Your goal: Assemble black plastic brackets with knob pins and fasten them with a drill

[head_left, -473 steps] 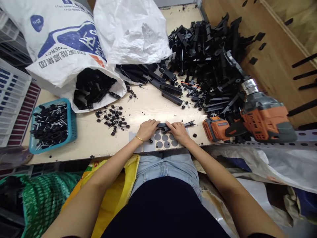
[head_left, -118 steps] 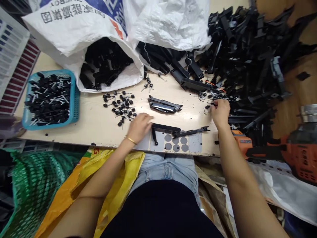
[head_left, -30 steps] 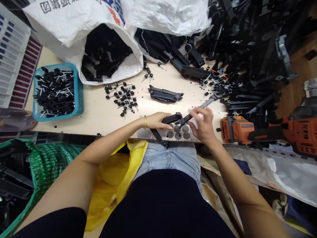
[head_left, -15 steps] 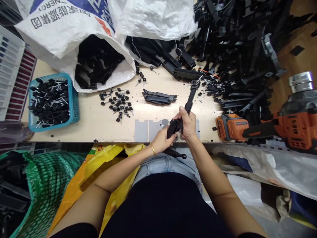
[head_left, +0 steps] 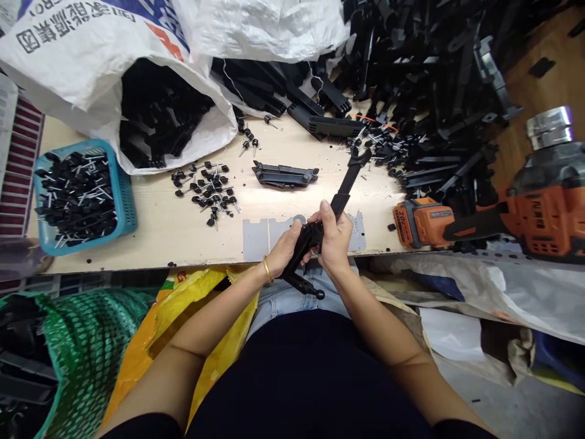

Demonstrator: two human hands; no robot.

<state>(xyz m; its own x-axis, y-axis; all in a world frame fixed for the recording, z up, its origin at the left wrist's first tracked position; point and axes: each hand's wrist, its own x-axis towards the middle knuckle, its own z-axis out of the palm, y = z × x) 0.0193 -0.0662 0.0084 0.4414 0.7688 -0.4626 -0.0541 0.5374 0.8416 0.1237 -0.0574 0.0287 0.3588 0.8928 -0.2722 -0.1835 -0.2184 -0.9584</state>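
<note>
A long black jointed bracket is held between both hands at the table's front edge. Its upper arm slants up to the right over the table, and a lower arm with a ball end hangs below the edge. My left hand, with a gold bangle at the wrist, is closed round its lower part. My right hand wraps round its middle, thumb on top. Beyond the hands a folded black bracket lies on the wood. Grey patches show on the table beside the hands.
Black-headed screws lie loose left of centre, and more fill a blue basket. A white sack holds black parts. At right are an orange power tool and heaped black parts. Green and yellow sacks stand below the edge.
My left hand has moved a little left and up, and the lower arm of the bracket shows more below it. The whole view has shifted slightly.
</note>
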